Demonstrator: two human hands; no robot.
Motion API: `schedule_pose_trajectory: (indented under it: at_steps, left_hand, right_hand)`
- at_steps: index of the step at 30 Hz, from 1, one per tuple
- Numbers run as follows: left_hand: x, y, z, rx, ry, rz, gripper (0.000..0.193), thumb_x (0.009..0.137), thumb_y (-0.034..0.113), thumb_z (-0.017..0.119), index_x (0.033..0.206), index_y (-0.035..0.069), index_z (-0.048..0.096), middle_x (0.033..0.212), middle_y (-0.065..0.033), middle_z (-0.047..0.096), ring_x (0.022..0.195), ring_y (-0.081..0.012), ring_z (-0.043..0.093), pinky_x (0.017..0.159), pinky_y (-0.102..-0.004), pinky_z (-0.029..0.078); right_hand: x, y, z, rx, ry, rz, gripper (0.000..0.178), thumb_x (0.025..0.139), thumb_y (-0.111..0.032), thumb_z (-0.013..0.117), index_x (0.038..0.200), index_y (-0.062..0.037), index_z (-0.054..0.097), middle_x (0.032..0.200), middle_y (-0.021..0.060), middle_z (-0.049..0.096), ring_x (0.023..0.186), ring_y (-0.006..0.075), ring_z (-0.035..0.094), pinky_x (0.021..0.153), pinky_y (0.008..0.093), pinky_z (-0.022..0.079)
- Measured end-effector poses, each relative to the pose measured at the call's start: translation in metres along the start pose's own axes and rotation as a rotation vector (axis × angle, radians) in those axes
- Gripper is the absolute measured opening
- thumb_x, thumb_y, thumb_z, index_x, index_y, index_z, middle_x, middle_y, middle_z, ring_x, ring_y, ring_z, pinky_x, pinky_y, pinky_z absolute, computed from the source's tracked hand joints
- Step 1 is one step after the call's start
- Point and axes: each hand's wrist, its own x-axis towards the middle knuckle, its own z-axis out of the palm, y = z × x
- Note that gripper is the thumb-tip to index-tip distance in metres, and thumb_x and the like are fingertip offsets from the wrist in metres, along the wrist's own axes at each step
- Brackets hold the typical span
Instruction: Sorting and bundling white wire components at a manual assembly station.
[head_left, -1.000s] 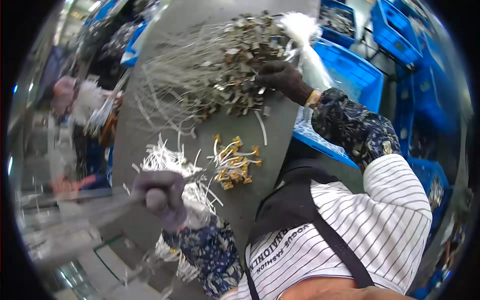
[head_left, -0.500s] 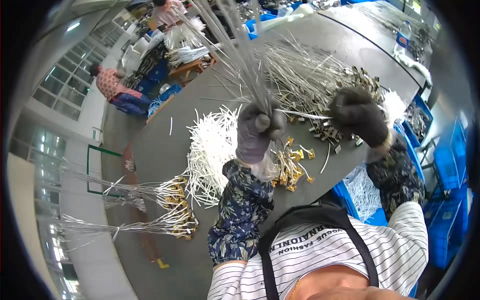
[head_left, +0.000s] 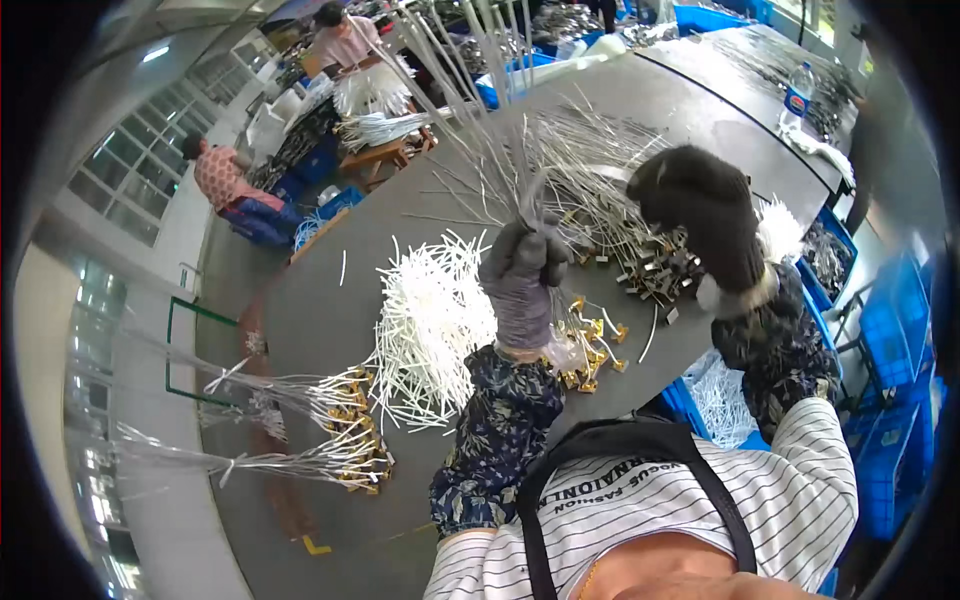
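Observation:
My left hand [head_left: 525, 275], in a grey glove, is closed round the lower part of an upright bundle of thin silvery wires [head_left: 505, 130]. Up and to the right, my dark-gloved right hand [head_left: 700, 215] has its fingers bent together, with a blurred white strip [head_left: 605, 172] at their tips. Beneath the right hand are wires with dark metal clips [head_left: 655, 265] on their ends. Brass-coloured clips [head_left: 592, 345] lie beside my left wrist. Left of that hand is a heap of short white tubes [head_left: 435, 320].
Tied wire bundles [head_left: 290, 465] hang past the left edge of the grey table [head_left: 320, 300]. Blue bins [head_left: 890, 330] stand at the right. A bottle [head_left: 797, 92] is on the far right tabletop. Two people [head_left: 235, 185] work at the far left.
My right hand has risen and turned, with the white strip now higher. The left hand has shifted slightly down with the bundle. My view has tilted a little.

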Motion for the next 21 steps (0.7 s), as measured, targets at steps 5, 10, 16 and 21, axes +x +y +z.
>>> schedule_pose_trajectory:
  at_steps: [5, 10, 16, 21]
  left_hand:
    - [-0.004, -0.016, 0.002, -0.104, -0.079, -0.084, 0.036, 0.086, 0.031, 0.069, 0.107, 0.003, 0.061, 0.071, -0.0003, 0.058, 0.056, -0.0078, 0.050, 0.049, -0.0209, 0.038]
    - [0.002, -0.008, 0.003, -0.047, -0.257, -0.273, 0.052, 0.078, 0.040, 0.076, 0.114, 0.006, 0.061, 0.068, -0.0003, 0.056, 0.054, -0.0093, 0.049, 0.047, -0.0222, 0.039]
    - [0.012, -0.020, -0.015, -0.320, -0.384, -0.284, 0.045, 0.080, 0.031, 0.075, 0.111, 0.004, 0.059, 0.070, -0.0026, 0.054, 0.058, -0.0126, 0.049, 0.050, -0.0274, 0.038]
    - [0.006, -0.015, -0.006, -0.231, -0.245, -0.224, 0.041, 0.081, 0.028, 0.074, 0.111, 0.003, 0.060, 0.078, -0.0049, 0.060, 0.061, -0.0138, 0.052, 0.053, -0.0265, 0.041]
  right_hand:
    - [0.055, 0.056, -0.017, 0.095, 0.116, -0.020, 0.009, 0.082, -0.010, 0.061, 0.088, -0.0043, 0.066, 0.072, 0.0010, 0.062, 0.064, 0.0076, 0.054, 0.057, 0.0218, 0.042]
    - [0.032, 0.034, 0.013, 0.139, -0.268, 0.120, 0.005, 0.076, -0.004, 0.065, 0.080, -0.0030, 0.065, 0.070, 0.0010, 0.061, 0.062, 0.0076, 0.054, 0.056, 0.0239, 0.044]
    - [-0.003, 0.040, -0.034, -0.216, -0.450, 0.439, 0.003, 0.075, -0.002, 0.065, 0.077, -0.0011, 0.064, 0.068, 0.0024, 0.060, 0.060, 0.0083, 0.053, 0.054, 0.0248, 0.043]
    - [-0.029, 0.019, -0.059, 0.236, -0.151, 0.226, 0.007, 0.070, 0.000, 0.068, 0.075, -0.0005, 0.063, 0.067, 0.0053, 0.061, 0.062, 0.0122, 0.058, 0.055, 0.0270, 0.045]
